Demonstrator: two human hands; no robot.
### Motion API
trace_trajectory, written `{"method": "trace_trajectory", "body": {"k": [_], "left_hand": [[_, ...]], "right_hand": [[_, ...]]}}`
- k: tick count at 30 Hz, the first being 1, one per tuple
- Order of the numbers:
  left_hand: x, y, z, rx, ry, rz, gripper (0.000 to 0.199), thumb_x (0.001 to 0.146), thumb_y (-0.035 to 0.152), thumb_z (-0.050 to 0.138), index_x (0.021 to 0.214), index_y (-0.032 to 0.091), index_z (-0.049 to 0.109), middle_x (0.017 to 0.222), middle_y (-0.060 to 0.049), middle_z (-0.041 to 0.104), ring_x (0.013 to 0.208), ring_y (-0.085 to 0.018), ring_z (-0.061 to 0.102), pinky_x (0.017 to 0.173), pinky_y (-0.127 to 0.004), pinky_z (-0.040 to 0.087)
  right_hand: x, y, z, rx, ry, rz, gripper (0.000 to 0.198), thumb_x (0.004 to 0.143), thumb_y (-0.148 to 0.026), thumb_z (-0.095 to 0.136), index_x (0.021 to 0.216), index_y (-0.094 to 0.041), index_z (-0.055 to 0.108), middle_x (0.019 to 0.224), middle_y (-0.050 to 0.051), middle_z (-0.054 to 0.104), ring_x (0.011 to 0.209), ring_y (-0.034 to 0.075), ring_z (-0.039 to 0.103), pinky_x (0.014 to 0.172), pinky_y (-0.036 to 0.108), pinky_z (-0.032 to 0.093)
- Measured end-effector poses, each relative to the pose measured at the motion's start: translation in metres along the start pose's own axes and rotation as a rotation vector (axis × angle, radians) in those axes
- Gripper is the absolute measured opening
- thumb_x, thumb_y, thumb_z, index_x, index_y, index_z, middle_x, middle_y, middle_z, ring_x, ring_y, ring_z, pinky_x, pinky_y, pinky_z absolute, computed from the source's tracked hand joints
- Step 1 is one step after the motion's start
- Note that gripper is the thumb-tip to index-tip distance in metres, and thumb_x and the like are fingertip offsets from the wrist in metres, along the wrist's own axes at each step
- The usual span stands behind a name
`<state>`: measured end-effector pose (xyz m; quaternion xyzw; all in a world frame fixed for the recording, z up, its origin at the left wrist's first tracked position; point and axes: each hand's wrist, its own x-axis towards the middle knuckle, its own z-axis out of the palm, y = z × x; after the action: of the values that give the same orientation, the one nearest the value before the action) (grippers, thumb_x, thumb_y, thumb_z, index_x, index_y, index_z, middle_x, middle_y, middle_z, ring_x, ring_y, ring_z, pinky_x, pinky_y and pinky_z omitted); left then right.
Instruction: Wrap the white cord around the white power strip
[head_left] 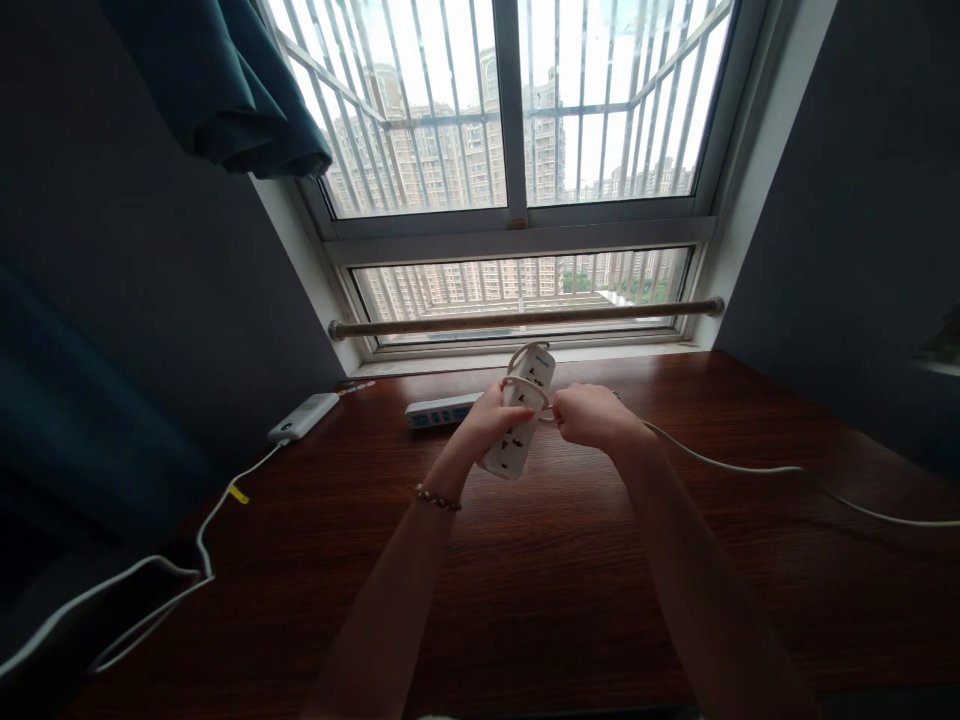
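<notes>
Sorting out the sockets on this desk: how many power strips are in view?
3. One power strip is held up in the left hand, its cord in the right hand; one lies behind the hands; one lies at the desk's left edge.

Barred window (517, 150), teal curtain (225, 90), dark walls, wooden desk (525, 600), daylight

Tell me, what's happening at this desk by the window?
A person holds a white power strip up over the wooden desk. The left hand grips the strip; the right hand holds its white cord, looped around the top end. Another power strip and a white box lie near the window.
</notes>
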<state>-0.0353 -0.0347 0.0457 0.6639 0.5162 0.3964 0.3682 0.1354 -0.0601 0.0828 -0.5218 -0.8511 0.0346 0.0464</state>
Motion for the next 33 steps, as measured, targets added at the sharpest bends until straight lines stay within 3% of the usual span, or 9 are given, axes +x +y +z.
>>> {"method": "trace_trajectory", "body": {"k": [3,6,12,14,16,18,20,26,33], "left_hand": [[-0.004,0.004,0.004,0.165,0.072,0.021,0.042,0.058,0.024,0.067,0.094,0.015,0.048,0.088,-0.008,0.060,0.085,-0.025,0.057,0.071,-0.032,0.043],[-0.008,0.008,0.007,0.290,0.138,0.040,0.039,0.063,0.024,0.063,0.096,0.015,0.044,0.088,-0.011,0.059,0.086,-0.028,0.056,0.071,-0.033,0.041],[-0.001,-0.001,-0.001,0.658,0.345,0.031,0.045,0.077,0.027,0.050,0.115,0.009,0.035,0.087,-0.020,0.059,0.083,-0.031,0.059,0.066,-0.033,0.040],[0.003,-0.008,-0.008,0.692,0.383,0.000,0.048,0.078,0.027,0.048,0.118,0.007,0.032,0.090,-0.022,0.058,0.085,-0.032,0.059,0.067,-0.034,0.040],[0.005,-0.014,-0.015,0.716,0.360,-0.002,0.049,0.077,0.027,0.050,0.118,0.008,0.033,0.090,-0.022,0.059,0.086,-0.032,0.059,0.068,-0.034,0.040],[0.005,-0.016,-0.017,0.729,0.283,0.016,0.047,0.074,0.026,0.054,0.115,0.012,0.038,0.087,-0.018,0.060,0.083,-0.031,0.059,0.067,-0.033,0.040],[0.001,-0.015,-0.016,0.737,0.173,0.042,0.043,0.071,0.025,0.057,0.110,0.015,0.043,0.084,-0.014,0.061,0.080,-0.028,0.059,0.066,-0.031,0.040],[-0.018,0.006,-0.006,0.692,-0.257,0.214,0.032,0.064,0.022,0.064,0.095,0.019,0.057,0.082,-0.004,0.062,0.074,-0.019,0.056,0.065,-0.025,0.039],[-0.032,0.032,-0.006,0.454,-0.659,0.398,0.020,0.067,0.027,0.066,0.082,0.015,0.061,0.071,0.002,0.058,0.066,-0.012,0.051,0.060,-0.021,0.038]], "right_hand": [[0.004,-0.006,0.003,0.035,0.016,0.013,0.016,0.073,-0.018,0.054,0.084,-0.015,0.065,0.090,0.013,0.064,0.088,0.026,0.059,0.070,0.029,0.043],[0.009,-0.007,0.008,0.109,-0.039,0.017,0.010,0.071,-0.017,0.055,0.077,-0.014,0.063,0.080,0.011,0.065,0.075,0.021,0.062,0.063,0.025,0.045],[0.004,0.017,0.007,0.417,-0.309,0.149,0.014,0.075,-0.019,0.051,0.066,-0.010,0.058,0.055,0.006,0.060,0.044,0.012,0.054,0.044,0.021,0.041],[-0.001,0.024,0.000,0.433,-0.266,0.111,0.018,0.078,-0.022,0.050,0.067,-0.010,0.058,0.053,0.005,0.058,0.044,0.011,0.052,0.045,0.021,0.037],[-0.007,0.026,-0.009,0.313,-0.057,0.005,0.022,0.079,-0.026,0.051,0.065,-0.011,0.060,0.055,0.005,0.058,0.047,0.010,0.049,0.048,0.022,0.032],[-0.011,0.024,-0.016,0.149,0.190,-0.078,0.026,0.079,-0.031,0.053,0.062,-0.013,0.062,0.058,0.004,0.059,0.053,0.011,0.048,0.051,0.023,0.027],[-0.013,0.020,-0.020,0.052,0.337,-0.125,0.024,0.079,-0.033,0.055,0.064,-0.016,0.065,0.062,0.003,0.060,0.056,0.011,0.047,0.053,0.024,0.025],[-0.010,0.028,-0.018,0.136,0.440,-0.221,0.016,0.080,-0.032,0.056,0.080,-0.023,0.070,0.068,0.001,0.064,0.063,0.011,0.053,0.058,0.022,0.028],[0.004,0.050,0.004,0.627,0.397,-0.330,0.032,0.077,-0.044,0.058,0.086,-0.016,0.070,0.066,0.002,0.063,0.059,0.012,0.053,0.057,0.022,0.035]]}}
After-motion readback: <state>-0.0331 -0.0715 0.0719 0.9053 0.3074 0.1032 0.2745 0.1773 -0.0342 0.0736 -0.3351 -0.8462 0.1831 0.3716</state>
